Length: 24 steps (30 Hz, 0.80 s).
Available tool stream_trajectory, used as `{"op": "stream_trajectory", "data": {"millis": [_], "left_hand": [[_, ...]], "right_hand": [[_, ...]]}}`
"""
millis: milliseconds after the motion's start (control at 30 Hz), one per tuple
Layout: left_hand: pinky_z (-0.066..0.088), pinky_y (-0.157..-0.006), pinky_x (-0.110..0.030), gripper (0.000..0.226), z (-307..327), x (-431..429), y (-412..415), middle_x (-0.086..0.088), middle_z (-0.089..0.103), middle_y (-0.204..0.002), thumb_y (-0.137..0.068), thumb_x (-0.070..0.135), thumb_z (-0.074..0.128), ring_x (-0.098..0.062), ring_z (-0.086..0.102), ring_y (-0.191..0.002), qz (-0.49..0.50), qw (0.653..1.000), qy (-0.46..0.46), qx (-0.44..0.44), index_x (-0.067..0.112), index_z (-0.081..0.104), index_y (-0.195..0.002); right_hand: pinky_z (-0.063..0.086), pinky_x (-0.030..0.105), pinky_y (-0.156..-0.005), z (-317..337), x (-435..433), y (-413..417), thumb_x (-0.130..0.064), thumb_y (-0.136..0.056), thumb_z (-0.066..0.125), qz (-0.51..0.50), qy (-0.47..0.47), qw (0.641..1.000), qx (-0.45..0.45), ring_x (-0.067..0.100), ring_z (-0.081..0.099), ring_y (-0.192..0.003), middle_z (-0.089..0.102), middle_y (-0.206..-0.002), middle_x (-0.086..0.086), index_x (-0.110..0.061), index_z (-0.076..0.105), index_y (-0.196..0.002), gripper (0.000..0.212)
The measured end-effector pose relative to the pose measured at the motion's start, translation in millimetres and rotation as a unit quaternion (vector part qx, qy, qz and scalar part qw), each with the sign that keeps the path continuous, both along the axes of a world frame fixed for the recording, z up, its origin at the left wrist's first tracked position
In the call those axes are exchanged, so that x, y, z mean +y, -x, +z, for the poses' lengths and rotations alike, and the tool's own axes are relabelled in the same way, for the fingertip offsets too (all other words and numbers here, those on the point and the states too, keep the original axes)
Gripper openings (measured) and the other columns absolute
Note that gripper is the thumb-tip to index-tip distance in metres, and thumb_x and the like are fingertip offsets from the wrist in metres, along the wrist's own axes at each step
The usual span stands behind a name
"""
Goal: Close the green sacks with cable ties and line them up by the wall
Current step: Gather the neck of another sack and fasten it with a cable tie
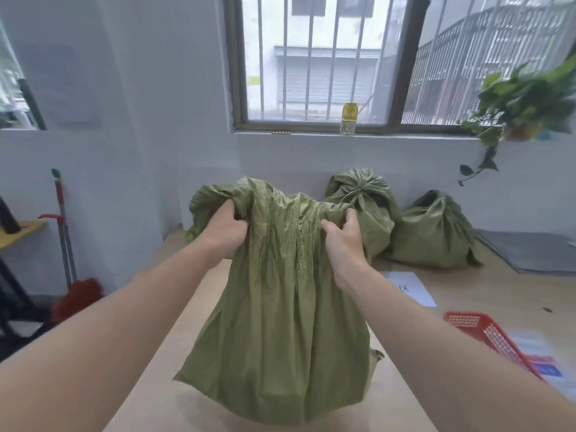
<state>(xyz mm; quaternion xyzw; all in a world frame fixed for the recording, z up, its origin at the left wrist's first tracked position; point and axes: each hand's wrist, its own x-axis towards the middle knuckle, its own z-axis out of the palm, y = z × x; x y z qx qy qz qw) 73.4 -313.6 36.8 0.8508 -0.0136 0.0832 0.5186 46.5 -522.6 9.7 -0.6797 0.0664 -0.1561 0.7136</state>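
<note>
A green woven sack (280,307) hangs in front of me over the wooden table (467,294), its bottom resting near the front edge. My left hand (226,229) grips the sack's bunched top on the left, and my right hand (344,238) grips it on the right. Two more green sacks stand against the wall behind: one (363,210) with its neck gathered and tied, another (433,232) to its right with its neck bunched. No cable tie can be made out on the held sack.
A red plastic basket (486,335) lies at the table's right, beside papers (411,288). A potted trailing plant (517,113) and a yellow-capped bottle (349,118) sit on the windowsill. A red mop (67,244) leans at the left wall.
</note>
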Motion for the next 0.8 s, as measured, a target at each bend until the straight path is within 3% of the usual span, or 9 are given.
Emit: {"op": "stream_trajectory", "data": {"millis": [100, 233, 333, 400, 500, 567, 633, 700, 800], "left_hand": [[0.046, -0.085, -0.034, 0.025, -0.6, -36.0, -0.4, 0.011, 0.057, -0.102, -0.101, 0.007, 0.048, -0.016, 0.056, -0.100, 0.002, 1.000, 0.012, 0.013, 0.025, 0.051, -0.118], [0.042, -0.061, -0.025, 0.028, -0.4, -76.9, -11.8, 0.008, 0.057, -0.098, -0.101, 0.002, 0.044, -0.010, 0.054, -0.084, -0.045, 0.999, 0.009, 0.020, 0.025, 0.049, -0.117], [0.056, -0.069, -0.035, 0.033, -7.9, -93.6, -23.5, 0.000, 0.062, -0.111, -0.096, 0.002, 0.045, -0.019, 0.063, -0.099, -0.093, 0.995, 0.010, 0.045, 0.022, 0.051, -0.122], [0.060, -0.081, -0.045, 0.036, -19.2, -100.3, -28.1, -0.003, 0.064, -0.117, -0.093, 0.004, 0.049, -0.023, 0.065, -0.106, -0.121, 0.991, 0.010, 0.058, 0.021, 0.052, -0.125], [0.059, -0.083, -0.037, 0.030, -43.2, -110.6, -31.5, 0.000, 0.067, -0.111, -0.091, 0.012, 0.059, -0.020, 0.068, -0.102, -0.144, 0.985, 0.002, 0.093, 0.023, 0.055, -0.119], [0.055, -0.068, -0.029, 0.021, -54.2, -117.7, -28.3, 0.002, 0.068, -0.098, -0.091, 0.019, 0.064, -0.020, 0.067, -0.081, -0.155, 0.980, -0.021, 0.126, 0.023, 0.058, -0.111], [0.058, -0.069, -0.035, 0.023, -62.5, -122.3, -29.1, 0.001, 0.071, -0.099, -0.090, 0.031, 0.069, -0.023, 0.071, -0.082, -0.152, 0.978, -0.032, 0.139, 0.022, 0.062, -0.110], [0.057, -0.078, -0.033, 0.035, -64.6, -124.7, -30.6, 0.001, 0.074, -0.109, -0.088, 0.044, 0.072, -0.018, 0.072, -0.097, -0.136, 0.981, 0.005, 0.136, 0.022, 0.066, -0.115], [0.054, -0.074, -0.036, 0.067, -66.4, -131.7, -29.7, -0.014, 0.075, -0.112, -0.081, 0.058, 0.074, -0.025, 0.073, -0.089, -0.132, 0.967, 0.165, 0.142, 0.004, 0.070, -0.120]], "right_hand": [[0.044, 0.042, -0.114, 2.8, -36.3, 0.1, -0.023, -0.091, 0.057, 0.005, 0.001, 1.000, 0.016, 0.017, 0.059, -0.128, 0.061, -0.141, -0.003, -0.027, 0.048, -0.145, 0.055], [0.043, 0.045, -0.116, 1.6, -79.3, -0.7, -0.026, -0.088, 0.059, -0.025, -0.012, 1.000, 0.002, 0.017, 0.058, -0.129, 0.061, -0.142, -0.005, -0.029, 0.051, -0.142, 0.055], [0.033, 0.031, -0.113, -1.3, -103.6, 4.0, -0.029, -0.097, 0.061, -0.045, -0.043, 0.998, -0.002, 0.005, 0.050, -0.127, 0.050, -0.143, -0.019, -0.031, 0.041, -0.153, 0.059], [0.030, 0.029, -0.107, -11.8, -120.8, 5.3, -0.032, -0.101, 0.060, -0.040, -0.053, 0.998, -0.008, 0.000, 0.047, -0.122, 0.047, -0.134, -0.025, -0.039, 0.037, -0.149, 0.053], [0.036, 0.034, -0.111, -36.7, -143.9, 7.4, -0.039, -0.099, 0.061, -0.068, -0.055, 0.996, 0.014, 0.010, 0.046, -0.131, 0.049, -0.139, -0.016, -0.036, 0.042, -0.150, 0.054], [0.046, 0.035, -0.096, -55.4, -159.1, 8.3, -0.036, -0.099, 0.061, -0.084, -0.025, 0.996, 0.027, 0.016, 0.057, -0.113, 0.063, -0.115, -0.010, -0.030, 0.061, -0.120, 0.022], [0.051, 0.039, -0.087, -68.6, -173.6, 9.4, -0.037, -0.096, 0.061, -0.102, -0.018, 0.994, 0.032, 0.022, 0.063, -0.097, 0.067, -0.094, -0.002, -0.025, 0.060, -0.095, 0.012], [0.053, 0.041, -0.094, -74.5, -189.0, 4.8, -0.042, -0.094, 0.062, -0.095, -0.078, 0.991, 0.048, 0.025, 0.068, -0.101, 0.072, -0.096, -0.002, -0.025, 0.065, -0.093, 0.017], [0.052, 0.052, -0.106, -74.0, -206.4, -4.0, -0.062, -0.090, 0.057, 0.008, -0.223, 0.967, 0.123, 0.034, 0.071, -0.115, 0.076, -0.119, 0.014, -0.010, 0.075, -0.118, 0.062]]}}
